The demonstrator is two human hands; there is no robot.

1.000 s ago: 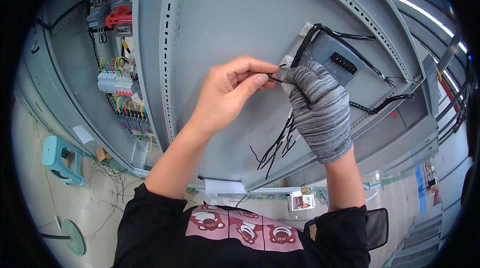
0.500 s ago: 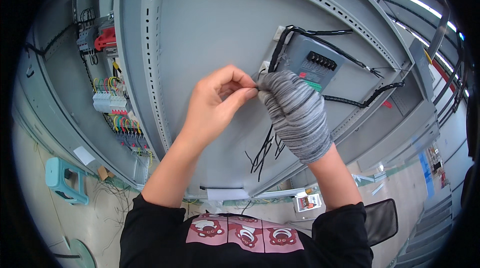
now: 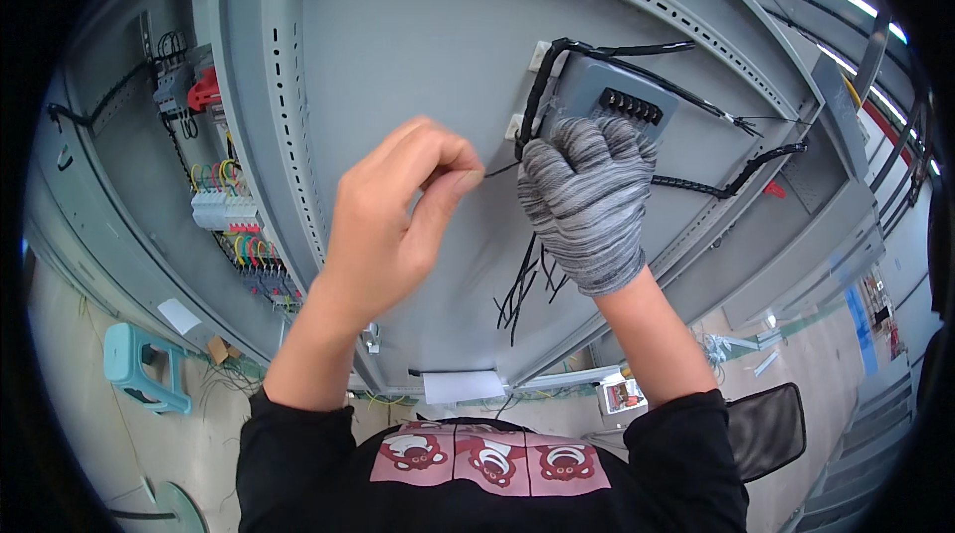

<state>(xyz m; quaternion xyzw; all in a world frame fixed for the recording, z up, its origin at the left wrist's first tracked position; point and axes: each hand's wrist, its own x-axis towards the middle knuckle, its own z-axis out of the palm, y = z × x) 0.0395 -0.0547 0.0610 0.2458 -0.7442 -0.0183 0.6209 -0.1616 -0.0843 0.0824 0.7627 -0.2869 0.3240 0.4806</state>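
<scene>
My bare left hand [image 3: 398, 215] pinches the thin tail of a black cable tie [image 3: 499, 170] against the grey cabinet door [image 3: 398, 46]. My right hand [image 3: 587, 200], in a grey striped knit glove, is closed over the black wrapped cable bundle [image 3: 535, 95] beside a grey box module [image 3: 617, 100] mounted on the door. A bunch of black cable ties [image 3: 522, 284] hangs down from under the gloved hand. The tie's head is hidden by the glove.
White adhesive mounts [image 3: 538, 56] hold the cable loop on the door. Inside the cabinet at left sit breakers with coloured wires [image 3: 224, 205] and a red part [image 3: 204, 90]. A teal stool [image 3: 144, 369] stands on the floor below; a black chair [image 3: 766, 429] is at lower right.
My left hand has pulled away to the left from the gloved hand, drawing the tie tail out. The view has shifted so the door and module sit more central.
</scene>
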